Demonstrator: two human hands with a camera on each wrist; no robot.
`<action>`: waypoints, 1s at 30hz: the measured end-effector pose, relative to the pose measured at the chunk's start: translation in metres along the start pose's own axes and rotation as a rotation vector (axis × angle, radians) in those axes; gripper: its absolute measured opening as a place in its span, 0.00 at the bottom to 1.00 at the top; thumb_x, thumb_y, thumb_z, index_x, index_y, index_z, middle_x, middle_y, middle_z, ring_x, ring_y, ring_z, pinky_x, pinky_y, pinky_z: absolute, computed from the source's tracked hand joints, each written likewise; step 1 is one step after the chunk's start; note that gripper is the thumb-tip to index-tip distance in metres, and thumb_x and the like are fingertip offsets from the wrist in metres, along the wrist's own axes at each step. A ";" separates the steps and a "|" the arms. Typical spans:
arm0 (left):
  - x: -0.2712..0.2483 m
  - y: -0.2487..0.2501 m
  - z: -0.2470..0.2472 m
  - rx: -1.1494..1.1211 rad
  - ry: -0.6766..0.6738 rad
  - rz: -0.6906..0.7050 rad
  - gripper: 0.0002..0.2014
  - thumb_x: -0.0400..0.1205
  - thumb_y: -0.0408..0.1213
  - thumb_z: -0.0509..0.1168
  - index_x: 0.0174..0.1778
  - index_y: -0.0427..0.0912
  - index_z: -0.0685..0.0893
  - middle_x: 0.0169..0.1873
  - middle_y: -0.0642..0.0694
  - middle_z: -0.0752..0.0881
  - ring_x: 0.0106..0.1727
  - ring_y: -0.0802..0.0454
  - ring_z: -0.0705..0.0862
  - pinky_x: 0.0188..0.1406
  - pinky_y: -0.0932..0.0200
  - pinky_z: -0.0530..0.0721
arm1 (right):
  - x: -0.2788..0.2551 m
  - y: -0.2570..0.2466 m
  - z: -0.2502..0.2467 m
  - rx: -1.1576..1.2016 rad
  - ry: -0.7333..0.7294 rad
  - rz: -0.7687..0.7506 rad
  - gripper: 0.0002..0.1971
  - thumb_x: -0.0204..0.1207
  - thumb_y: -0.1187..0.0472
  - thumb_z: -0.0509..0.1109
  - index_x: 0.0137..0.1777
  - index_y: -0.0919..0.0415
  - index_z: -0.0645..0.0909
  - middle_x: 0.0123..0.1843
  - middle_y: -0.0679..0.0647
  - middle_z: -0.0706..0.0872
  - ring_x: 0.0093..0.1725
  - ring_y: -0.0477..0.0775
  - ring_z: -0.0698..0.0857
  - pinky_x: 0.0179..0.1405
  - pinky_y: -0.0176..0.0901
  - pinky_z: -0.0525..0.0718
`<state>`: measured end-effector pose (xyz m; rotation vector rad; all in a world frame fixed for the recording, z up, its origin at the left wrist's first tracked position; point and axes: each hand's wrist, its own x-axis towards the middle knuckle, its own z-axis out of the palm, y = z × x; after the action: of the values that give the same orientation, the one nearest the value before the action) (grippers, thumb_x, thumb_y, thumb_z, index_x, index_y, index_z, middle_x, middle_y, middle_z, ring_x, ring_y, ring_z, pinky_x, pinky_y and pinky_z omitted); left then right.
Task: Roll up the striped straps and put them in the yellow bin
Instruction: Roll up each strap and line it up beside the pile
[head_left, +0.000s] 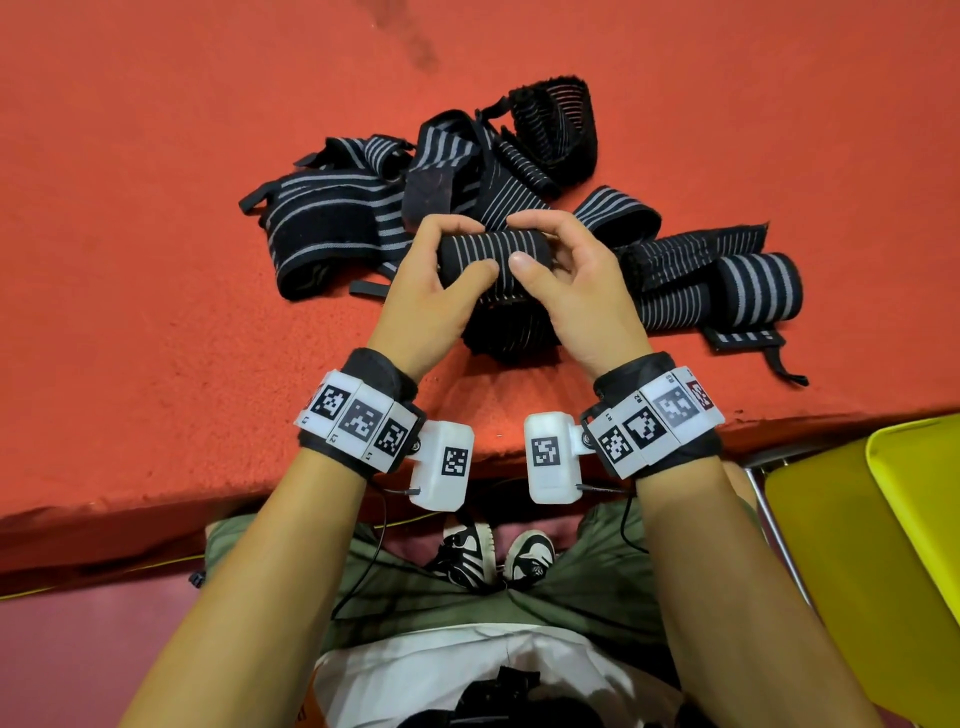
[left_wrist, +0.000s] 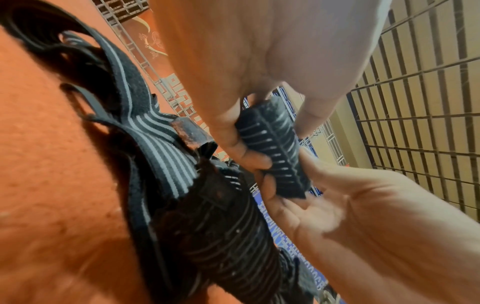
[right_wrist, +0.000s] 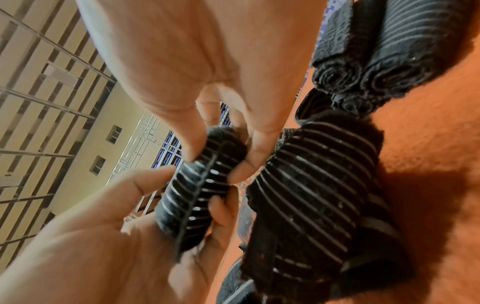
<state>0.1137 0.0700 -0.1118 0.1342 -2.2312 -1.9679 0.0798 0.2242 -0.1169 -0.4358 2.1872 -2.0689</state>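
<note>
Both hands hold one rolled strap (head_left: 493, 254) just above the red surface (head_left: 130, 208), near its front edge — the left hand (head_left: 431, 296) curls round its left end, the right hand (head_left: 576, 291) round its right end, thumbs pressed on its near side. The unrolled tail hangs down to the pile of loose straps (head_left: 441, 171), which lies at the middle of the surface. A finished roll (head_left: 758, 288) rests to the right. The yellow bin (head_left: 857, 545) stands off the surface's front right edge.
</note>
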 end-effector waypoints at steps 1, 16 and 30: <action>0.001 -0.001 0.001 -0.022 0.006 -0.021 0.12 0.84 0.37 0.67 0.62 0.42 0.79 0.47 0.52 0.86 0.45 0.58 0.86 0.44 0.57 0.86 | 0.000 -0.001 -0.001 -0.006 -0.001 -0.002 0.16 0.81 0.71 0.70 0.68 0.60 0.83 0.59 0.51 0.87 0.61 0.50 0.87 0.65 0.48 0.87; 0.003 -0.006 0.006 0.111 -0.024 0.075 0.12 0.83 0.32 0.70 0.62 0.46 0.80 0.48 0.55 0.87 0.49 0.60 0.86 0.54 0.48 0.89 | 0.003 0.007 -0.011 -0.119 0.078 -0.001 0.11 0.81 0.62 0.72 0.62 0.58 0.87 0.54 0.51 0.91 0.58 0.54 0.90 0.65 0.60 0.87; 0.067 0.041 0.070 0.394 -0.330 0.122 0.22 0.73 0.45 0.73 0.64 0.51 0.80 0.51 0.50 0.86 0.49 0.45 0.90 0.55 0.39 0.90 | 0.037 -0.016 -0.101 -0.235 0.162 0.058 0.19 0.75 0.66 0.67 0.59 0.43 0.84 0.58 0.44 0.85 0.64 0.56 0.85 0.69 0.62 0.84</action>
<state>0.0370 0.1320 -0.0757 -0.2953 -2.7386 -1.5591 0.0195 0.3105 -0.0896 -0.2263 2.5172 -1.8860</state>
